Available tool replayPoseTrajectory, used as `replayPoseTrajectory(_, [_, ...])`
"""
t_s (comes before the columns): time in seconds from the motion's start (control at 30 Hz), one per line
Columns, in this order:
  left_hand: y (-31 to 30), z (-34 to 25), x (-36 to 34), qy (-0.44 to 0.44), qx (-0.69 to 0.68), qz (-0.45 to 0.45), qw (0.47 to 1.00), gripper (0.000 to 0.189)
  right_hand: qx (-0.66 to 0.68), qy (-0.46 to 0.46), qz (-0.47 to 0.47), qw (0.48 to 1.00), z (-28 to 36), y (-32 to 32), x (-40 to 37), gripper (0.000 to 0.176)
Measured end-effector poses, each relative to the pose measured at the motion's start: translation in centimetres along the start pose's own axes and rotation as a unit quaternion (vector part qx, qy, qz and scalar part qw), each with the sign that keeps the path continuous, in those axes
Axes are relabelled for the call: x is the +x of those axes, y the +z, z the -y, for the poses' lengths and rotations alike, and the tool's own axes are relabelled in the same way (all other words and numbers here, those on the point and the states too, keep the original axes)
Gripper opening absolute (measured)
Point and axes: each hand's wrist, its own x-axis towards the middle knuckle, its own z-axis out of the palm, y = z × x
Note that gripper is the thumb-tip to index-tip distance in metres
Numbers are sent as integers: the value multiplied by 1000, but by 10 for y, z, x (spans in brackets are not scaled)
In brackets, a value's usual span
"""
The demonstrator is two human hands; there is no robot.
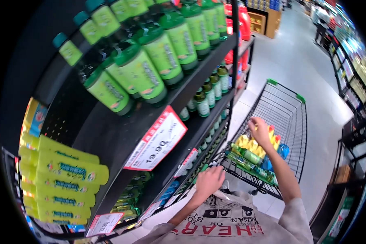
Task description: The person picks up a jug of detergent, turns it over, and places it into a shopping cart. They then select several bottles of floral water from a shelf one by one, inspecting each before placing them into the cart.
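Note:
A black wire shopping cart [305, 134] with green corner pieces stands in front of me. My left hand [209, 181] is at its near left end, fingers curled over the green handle [204, 167], most of which the hand hides. Raised over the cart's load is my right hand [259, 130], fingers loosely bent and apart, with nothing visible in it. Below that hand lie yellow bottles [252, 145] with red caps. Nearer to me are green bottles [248, 155] lying on their sides, and a blue item [284, 151] rests to their right.
Close on my left rises a black shelf [150, 122] with large green bottles [140, 75], smaller green bottles [202, 101] and a 19.90 price sign [156, 142]. Yellow-green bottle-shaped panels [69, 185] jut out at lower left. More shelving [354, 81] lines the right. People [322, 22] stand farther down the aisle.

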Motion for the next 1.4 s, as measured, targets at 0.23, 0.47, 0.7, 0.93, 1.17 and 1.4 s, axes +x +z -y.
replayPoseTrajectory(0.23, [4,5,-4,0,-10,-5,1000,14,337,-140,-61,929,281,-92,88,24])
replayPoseTrajectory(0.47, [2,4,-6,-2,-24,8,1000,17,252,-353,-121,893,418,-81,141,39])
replayPoseTrajectory(0.7, [5,5,-8,-10,-22,8,1000,18,155,-296,-67,940,441,-37,152,38])
replayPoseTrajectory(0.93, [5,3,-9,-5,-3,15,1000,18,153,-306,-83,936,442,-59,133,38])
replayPoseTrajectory(1.17, [-7,-4,-6,-28,-66,71,995,21,412,-367,-230,801,410,-132,102,27])
replayPoseTrajectory(1.4, [0,-3,5,-175,-634,166,735,41,615,23,-15,788,270,-105,26,21])
